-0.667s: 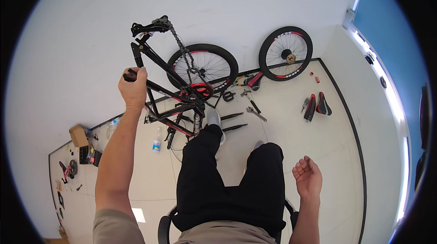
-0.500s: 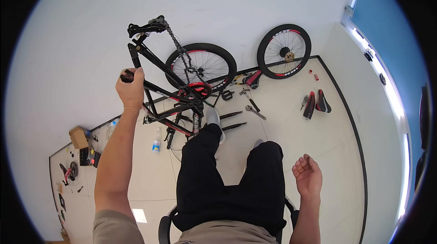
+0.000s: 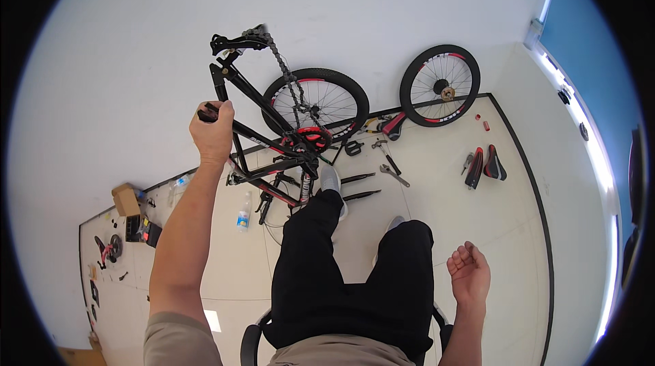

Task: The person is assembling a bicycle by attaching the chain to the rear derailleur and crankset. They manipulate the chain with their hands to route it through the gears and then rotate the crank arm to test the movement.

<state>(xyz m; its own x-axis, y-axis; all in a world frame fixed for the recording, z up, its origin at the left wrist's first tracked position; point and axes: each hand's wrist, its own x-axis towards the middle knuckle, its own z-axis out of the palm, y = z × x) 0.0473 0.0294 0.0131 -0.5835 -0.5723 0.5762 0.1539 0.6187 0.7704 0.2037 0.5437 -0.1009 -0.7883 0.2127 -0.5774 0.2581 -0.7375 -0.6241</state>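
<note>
My left hand [image 3: 211, 133] is closed round a tube of the black bicycle frame [image 3: 256, 96], at the frame's upper left side. The frame stands tilted in front of my left foot, without wheels. Its chain [image 3: 290, 76] hangs loose from the rear derailleur [image 3: 235, 43] at the top down toward the red chainring [image 3: 315, 139]. A coil shock [image 3: 305, 185] shows low on the frame, beside my shoe. To the right of my knees, my right hand [image 3: 469, 274] hovers palm up, holding nothing, its fingers loosely curled and the palm uncovered.
Two wheels lean on the wall, one [image 3: 355, 93] behind the frame, another [image 3: 440, 86] farther right. A hammer [image 3: 387, 156], a wrench [image 3: 394, 176], a pedal [image 3: 353, 148] and saddles [image 3: 474, 168] lie on the floor. A bottle [image 3: 243, 212] and an open cardboard box [image 3: 126, 200] are left.
The whole view has shifted, so everything appears slightly right and lower. My left hand keeps its grip on the frame; my right hand stays raised with nothing in it.
</note>
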